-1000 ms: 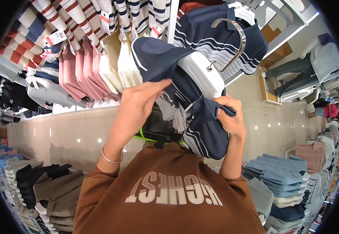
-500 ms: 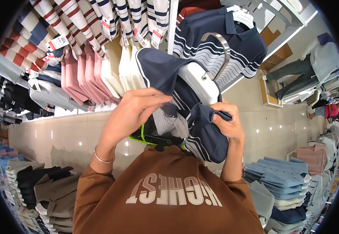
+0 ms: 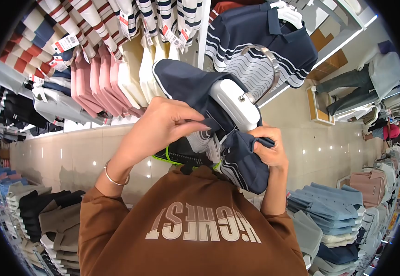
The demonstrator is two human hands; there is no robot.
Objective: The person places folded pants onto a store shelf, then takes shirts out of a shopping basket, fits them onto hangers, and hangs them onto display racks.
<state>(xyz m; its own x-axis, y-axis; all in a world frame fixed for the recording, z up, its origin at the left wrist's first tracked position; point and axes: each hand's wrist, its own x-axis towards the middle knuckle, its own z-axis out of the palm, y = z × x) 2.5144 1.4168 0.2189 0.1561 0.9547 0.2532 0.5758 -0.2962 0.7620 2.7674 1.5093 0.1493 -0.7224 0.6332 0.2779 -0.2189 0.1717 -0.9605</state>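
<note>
A navy polo shirt (image 3: 181,80) with white stripes is on a white hanger (image 3: 234,106), whose curved metal hook (image 3: 272,66) points up and away from me. My left hand (image 3: 170,122), with a bangle on its wrist, pinches a dark edge of the shirt near its front opening between thumb and fingers. My right hand (image 3: 270,146) is closed on bunched navy fabric beside the hanger's near end. Below the hands, the shirt's striped lower part is folded and partly hidden. A pale tag-like piece (image 3: 213,149) shows between the folds.
Another navy striped polo (image 3: 264,50) hangs on the rack ahead. Pink shirts (image 3: 98,83), cream shirts (image 3: 133,78) and tagged striped garments hang at left. Blue garments (image 3: 324,202) are at lower right. A mannequin (image 3: 361,80) stands on a low platform at right; a person in pink (image 3: 392,130) is farther off.
My left thumb and fingers have closed in a pinch on the shirt's dark edge, and the left forearm has shifted slightly outward. The hanger has moved slightly; my right hand keeps its hold.
</note>
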